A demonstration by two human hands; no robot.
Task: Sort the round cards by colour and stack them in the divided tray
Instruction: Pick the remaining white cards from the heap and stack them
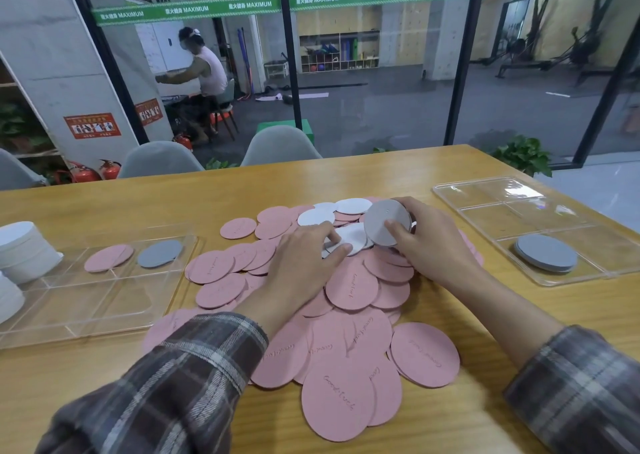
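A wide heap of pink round cards (pixel 349 318) covers the middle of the wooden table, with several white cards (pixel 317 216) at its far side. My right hand (pixel 433 242) holds a small stack of grey cards (pixel 384 221) tilted upright over the heap. My left hand (pixel 308 252) pinches a white card (pixel 353 237) lying on the heap. A clear divided tray (pixel 86 301) on the left holds a pink card (pixel 109 258) and a grey card (pixel 160 253) in separate compartments. A second clear divided tray (pixel 491 204) on the right holds a grey stack (pixel 545 252).
Stacks of white cards (pixel 24 249) stand at the left table edge beside the left tray. Grey chairs (pixel 277 145) stand behind the table's far edge, with a glass wall beyond. A person sits far back behind the glass.
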